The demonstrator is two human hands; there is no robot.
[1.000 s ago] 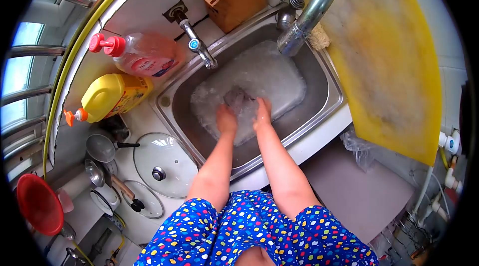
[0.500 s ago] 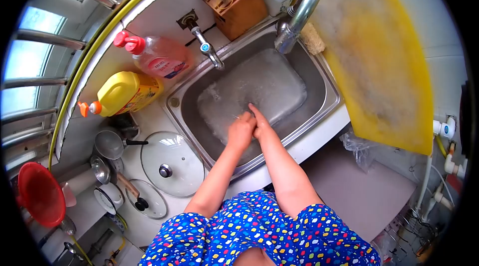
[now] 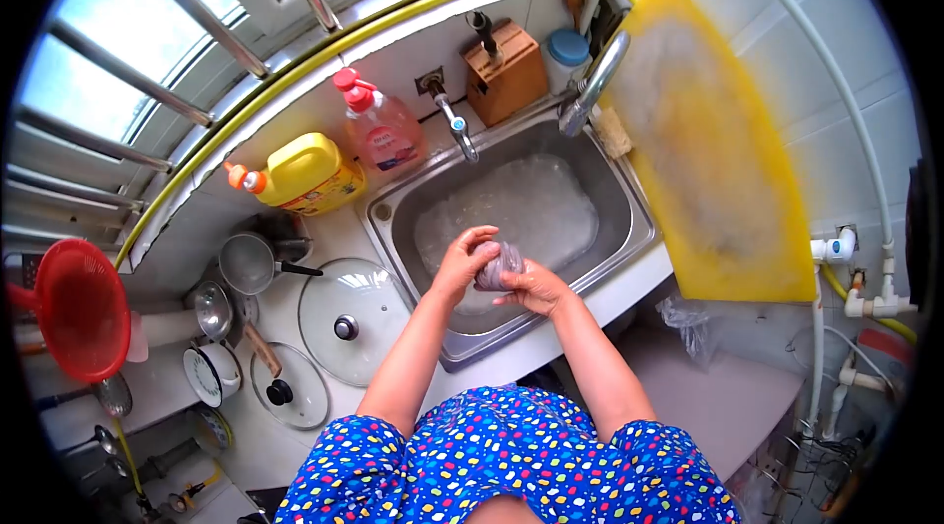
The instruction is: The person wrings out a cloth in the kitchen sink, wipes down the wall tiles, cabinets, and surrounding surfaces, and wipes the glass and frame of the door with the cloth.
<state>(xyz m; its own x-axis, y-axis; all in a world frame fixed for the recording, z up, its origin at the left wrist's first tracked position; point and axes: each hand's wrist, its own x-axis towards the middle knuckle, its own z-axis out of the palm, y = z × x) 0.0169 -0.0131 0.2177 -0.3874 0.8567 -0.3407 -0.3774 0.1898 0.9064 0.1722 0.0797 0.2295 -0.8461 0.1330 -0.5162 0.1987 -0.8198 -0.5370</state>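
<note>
Greyish-mauve, probably feeling soft, light, slippery: clamping left grip [image 3: 462, 262] and right grip [image 3: 537, 288] around a crumpled, cloth-like wad [image 3: 499, 268], likely suiting opposite-side holds.

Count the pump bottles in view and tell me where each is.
2: the red-topped pink bottle, left of the wall tap in the picture, and the orange-topped yellow bottle, further left. No others show, though clutter could hide some.
</note>
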